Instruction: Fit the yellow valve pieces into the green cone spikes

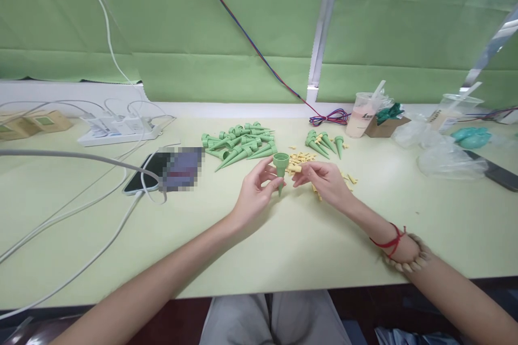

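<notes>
where the left hand (256,188) is: it pinches one green threaded-collar spike (280,170), upright, with mouth up, over the table (283,259).
right hand (324,179): its fingertips are closed on a small yellow plug (295,168), just beside the spike; if both touch, i cannot tell.
plug and spike: the step seems to be bringing them together; the next move probably calls for steady holding and careful alignment.
yellow pile (303,158): loose, behind the right hand.
green pile (242,146): many spikes, farther left.
small green group (317,145): farther right, yellow plugs among it.
</notes>
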{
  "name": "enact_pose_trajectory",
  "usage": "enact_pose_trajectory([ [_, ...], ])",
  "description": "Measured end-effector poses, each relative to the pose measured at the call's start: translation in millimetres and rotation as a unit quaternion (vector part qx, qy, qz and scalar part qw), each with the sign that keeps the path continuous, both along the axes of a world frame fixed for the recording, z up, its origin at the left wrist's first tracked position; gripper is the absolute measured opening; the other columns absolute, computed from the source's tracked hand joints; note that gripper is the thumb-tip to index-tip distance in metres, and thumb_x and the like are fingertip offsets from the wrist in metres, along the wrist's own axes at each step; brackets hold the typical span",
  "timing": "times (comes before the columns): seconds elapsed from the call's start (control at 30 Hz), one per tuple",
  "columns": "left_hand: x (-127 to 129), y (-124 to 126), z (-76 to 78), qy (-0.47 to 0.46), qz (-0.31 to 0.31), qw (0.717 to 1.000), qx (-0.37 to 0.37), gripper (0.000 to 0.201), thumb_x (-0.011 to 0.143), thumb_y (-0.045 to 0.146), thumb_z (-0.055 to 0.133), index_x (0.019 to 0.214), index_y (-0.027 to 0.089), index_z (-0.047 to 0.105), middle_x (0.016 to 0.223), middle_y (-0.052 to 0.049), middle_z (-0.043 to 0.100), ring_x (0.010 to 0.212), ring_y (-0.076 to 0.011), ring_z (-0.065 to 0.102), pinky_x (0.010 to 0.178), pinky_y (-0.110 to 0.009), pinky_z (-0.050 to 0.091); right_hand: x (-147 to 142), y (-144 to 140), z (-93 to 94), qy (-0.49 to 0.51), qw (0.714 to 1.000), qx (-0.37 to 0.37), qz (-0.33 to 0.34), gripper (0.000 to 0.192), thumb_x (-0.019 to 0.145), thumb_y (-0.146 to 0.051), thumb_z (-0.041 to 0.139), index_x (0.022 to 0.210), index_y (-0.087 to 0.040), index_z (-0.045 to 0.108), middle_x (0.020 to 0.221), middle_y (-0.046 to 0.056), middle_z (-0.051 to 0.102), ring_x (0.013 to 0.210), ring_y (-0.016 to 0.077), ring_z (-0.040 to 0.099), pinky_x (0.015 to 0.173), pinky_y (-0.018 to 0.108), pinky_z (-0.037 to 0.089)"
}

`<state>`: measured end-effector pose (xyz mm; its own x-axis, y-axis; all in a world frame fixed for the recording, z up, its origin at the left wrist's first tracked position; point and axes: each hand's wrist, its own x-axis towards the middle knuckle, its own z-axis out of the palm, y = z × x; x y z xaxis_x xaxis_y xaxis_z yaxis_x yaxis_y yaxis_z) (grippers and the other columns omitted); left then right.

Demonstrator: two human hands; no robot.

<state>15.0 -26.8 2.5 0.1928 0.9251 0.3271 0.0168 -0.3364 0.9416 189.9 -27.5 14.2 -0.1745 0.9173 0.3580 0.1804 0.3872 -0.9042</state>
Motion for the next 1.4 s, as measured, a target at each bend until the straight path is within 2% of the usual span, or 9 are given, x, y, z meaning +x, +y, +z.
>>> enact_pose_trajectory([
  [0.07,0.7,0.4,0.2,-0.016,0.002,1.000,-0.013,0.043,0.073,0.023,0.059,0.115,0.022,0.048,0.090,-0.002,0.049,0.071,-0.0123,0.059,0.059,-0.026,0.049,-0.4,0.1,1.6,0.006,0.999,0.033,-0.041,0.032,0.067,-0.042,0.068,0.085,-0.015,0.067,0.075,0.006,0.069,0.065,0.0165,0.066,0.064,0.028,0.056],
  [0.17,-0.2,0.7,-0.3,-0.003,0.014,1.000,0.003,0.044,0.074,0.023,0.059,0.117,0.023,0.047,0.089,-0.001,0.049,0.072,-0.0120,0.059,0.059,-0.024,0.050,-1.4,-0.7,2.2,0.011,0.995,0.054,-0.078,0.027,0.062,-0.034,0.073,0.080,-0.015,0.067,0.076,0.006,0.069,0.065,0.0176,0.067,0.064,0.029,0.057],
  [0.4,-2.8,-1.5,0.4,0.051,0.030,0.996,0.060,0.045,0.076,0.023,0.056,0.121,0.025,0.048,0.090,-0.003,0.054,0.082,-0.0155,0.058,0.058,-0.023,0.049,-3.5,-3.6,0.5,-0.037,0.994,0.088,-0.044,0.021,0.075,-0.036,0.061,0.072,-0.015,0.061,0.070,0.004,0.063,0.060,0.0151,0.064,0.057,0.027,0.056],
  [0.57,-1.0,-1.2,0.4,0.021,0.023,0.999,0.033,0.046,0.075,0.023,0.058,0.120,0.025,0.050,0.088,-0.002,0.055,0.074,-0.0138,0.058,0.057,-0.023,0.049,-3.5,-4.1,3.7,-0.066,0.983,0.152,-0.076,0.017,0.077,-0.033,0.059,0.084,-0.018,0.065,0.082,0.005,0.066,0.071,0.0143,0.062,0.064,0.027,0.056],
  [0.8,0.8,-2.1,-2.6,-0.013,-0.016,0.999,-0.035,0.047,0.073,0.025,0.059,0.119,0.025,0.049,0.088,-0.002,0.051,0.067,-0.0121,0.060,0.058,-0.025,0.050,-1.1,-2.5,2.2,-0.061,0.974,0.197,-0.093,0.010,0.074,-0.029,0.063,0.075,-0.021,0.070,0.080,0.005,0.068,0.078,0.0172,0.063,0.071,0.032,0.056],
  [0.9,0.8,-2.1,-3.1,-0.018,-0.027,0.998,-0.052,0.048,0.074,0.027,0.059,0.120,0.024,0.047,0.088,-0.002,0.050,0.068,-0.0128,0.060,0.059,-0.026,0.051,-1.0,-2.1,1.6,-0.049,0.979,0.175,-0.092,0.011,0.071,-0.030,0.066,0.074,-0.020,0.068,0.081,0.005,0.068,0.077,0.0171,0.064,0.072,0.032,0.055],
  [1.0,0.5,-2.6,-2.6,0.008,-0.002,1.000,-0.003,0.047,0.075,0.026,0.059,0.120,0.024,0.049,0.091,-0.003,0.051,0.072,-0.0129,0.059,0.059,-0.025,0.051,-2.2,-2.7,2.6,-0.003,0.991,0.106,-0.079,0.024,0.071,-0.034,0.066,0.088,-0.018,0.062,0.076,0.004,0.067,0.069,0.0157,0.065,0.069,0.030,0.055],
  [1.17,1.0,-3.8,-1.0,0.023,0.013,0.999,0.020,0.045,0.073,0.023,0.060,0.118,0.024,0.051,0.091,-0.003,0.053,0.076,-0.0130,0.057,0.058,-0.023,0.050,-2.6,-1.9,4.2,0.056,0.998,-0.012,-0.009,0.037,0.081,-0.045,0.051,0.107,-0.019,0.047,0.059,-0.002,0.064,0.057,0.0133,0.064,0.062,0.028,0.055],
  [1.4,1.0,-1.8,-1.6,-0.035,0.005,0.999,-0.022,0.046,0.072,0.024,0.061,0.117,0.023,0.049,0.088,-0.001,0.052,0.070,-0.0124,0.059,0.059,-0.026,0.050,-0.2,0.5,1.7,0.003,0.997,0.031,-0.069,0.033,0.064,-0.043,0.070,0.081,-0.015,0.066,0.076,0.007,0.068,0.067,0.0173,0.066,0.065,0.029,0.055],
])
